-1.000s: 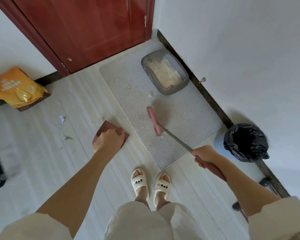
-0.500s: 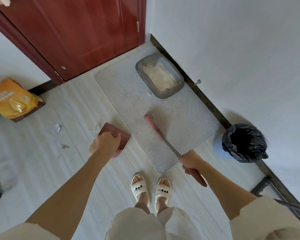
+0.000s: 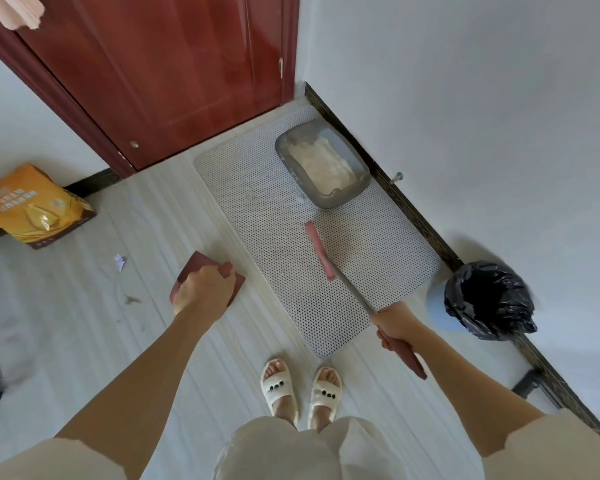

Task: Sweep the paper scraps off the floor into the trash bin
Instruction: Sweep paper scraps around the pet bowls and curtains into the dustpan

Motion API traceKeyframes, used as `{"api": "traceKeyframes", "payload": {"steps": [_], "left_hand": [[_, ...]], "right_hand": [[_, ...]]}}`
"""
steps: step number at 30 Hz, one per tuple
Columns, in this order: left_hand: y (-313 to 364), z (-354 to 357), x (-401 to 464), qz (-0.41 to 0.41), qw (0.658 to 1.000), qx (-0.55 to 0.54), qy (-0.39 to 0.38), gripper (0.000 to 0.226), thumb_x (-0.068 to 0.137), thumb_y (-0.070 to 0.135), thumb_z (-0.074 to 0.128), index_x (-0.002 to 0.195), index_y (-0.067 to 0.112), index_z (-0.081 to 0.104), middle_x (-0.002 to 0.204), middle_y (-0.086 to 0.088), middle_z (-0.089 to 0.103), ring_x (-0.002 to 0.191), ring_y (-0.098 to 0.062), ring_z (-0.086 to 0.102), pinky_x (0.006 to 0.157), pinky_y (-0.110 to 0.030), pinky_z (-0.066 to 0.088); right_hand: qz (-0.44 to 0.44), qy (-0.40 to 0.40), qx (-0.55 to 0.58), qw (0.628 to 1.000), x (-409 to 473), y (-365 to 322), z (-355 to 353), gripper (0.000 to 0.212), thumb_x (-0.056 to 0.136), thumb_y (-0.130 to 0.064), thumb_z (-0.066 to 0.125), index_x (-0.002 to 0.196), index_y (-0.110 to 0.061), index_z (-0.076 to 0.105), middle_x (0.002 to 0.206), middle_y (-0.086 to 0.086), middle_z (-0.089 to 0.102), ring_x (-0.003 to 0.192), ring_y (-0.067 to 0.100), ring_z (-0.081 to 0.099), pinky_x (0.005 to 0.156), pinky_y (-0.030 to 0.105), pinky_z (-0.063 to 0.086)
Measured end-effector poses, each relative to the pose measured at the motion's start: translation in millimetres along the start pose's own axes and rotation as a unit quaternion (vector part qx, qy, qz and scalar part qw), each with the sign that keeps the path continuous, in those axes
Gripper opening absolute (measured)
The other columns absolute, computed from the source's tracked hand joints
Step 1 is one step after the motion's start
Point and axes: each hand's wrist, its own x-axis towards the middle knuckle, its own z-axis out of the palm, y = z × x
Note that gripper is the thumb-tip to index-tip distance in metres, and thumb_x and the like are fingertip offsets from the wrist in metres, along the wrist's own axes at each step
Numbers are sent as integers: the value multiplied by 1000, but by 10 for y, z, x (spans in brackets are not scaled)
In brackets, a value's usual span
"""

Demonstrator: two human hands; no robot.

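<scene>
A: What are the hands doing?

B: The left hand (image 3: 201, 289) is gripping a dark red dustpan (image 3: 207, 277) from above, fingers curled over its top, and is holding it out over the pale floor (image 3: 84, 341). The right hand (image 3: 394, 323) is wrapping around the grip of a broom (image 3: 321, 251), just where the thin metal shaft is meeting the thicker red handle end.

A: Why is the broom angled like that?

B: The long shaft is letting the person stay standing. Its narrow pink head is lying forward of the right hand, over a grey perforated mat (image 3: 274, 220), well away from the litter.

A: And the litter?

B: A small crumpled paper scrap (image 3: 119, 262), white with a bluish tint, is sitting on the floor just to the outer side of the left hand, beyond the dustpan. A few thin brownish bits (image 3: 130, 300) are lying near it; I cannot tell what they are.

A: The bin?

B: The trash bin (image 3: 437, 310), light blue with a crinkled glossy black bag (image 3: 487, 299) lining it, is standing against the wall just outside the right hand. I judge the dustpan is being kept on the scrap's side so the broom can push debris into it, with the bin on the other side for tipping afterwards.
</scene>
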Motion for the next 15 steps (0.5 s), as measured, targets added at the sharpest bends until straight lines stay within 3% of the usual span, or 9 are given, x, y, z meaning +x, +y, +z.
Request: {"api": "traceKeyframes", "payload": {"steps": [5, 9, 15], "left_hand": [[38, -78, 13, -1, 1000, -21, 4, 43, 96, 43, 33, 77, 12, 54, 64, -7, 57, 64, -24, 58, 64, -29, 46], [57, -122, 19, 4, 999, -33, 3, 41, 96, 44, 34, 75, 14, 51, 64, -5, 53, 69, -27, 57, 69, -31, 46], [172, -172, 50, 12, 999, -34, -1, 50, 95, 49, 33, 94, 7, 62, 77, -8, 57, 77, -31, 61, 77, -38, 52]], "right_hand": [[16, -80, -21, 996, -60, -57, 330, 16, 91, -7, 51, 76, -1, 50, 56, 9, 53, 39, 15, 48, 39, 23, 39], [-15, -155, -33, 987, -253, -197, 252, 15, 89, -6, 49, 74, -3, 52, 58, 7, 53, 37, 11, 46, 37, 19, 36], [-21, -92, -33, 995, -255, -418, 171, 14, 87, -2, 48, 74, 0, 52, 55, 9, 52, 33, 13, 47, 36, 18, 37]]}}
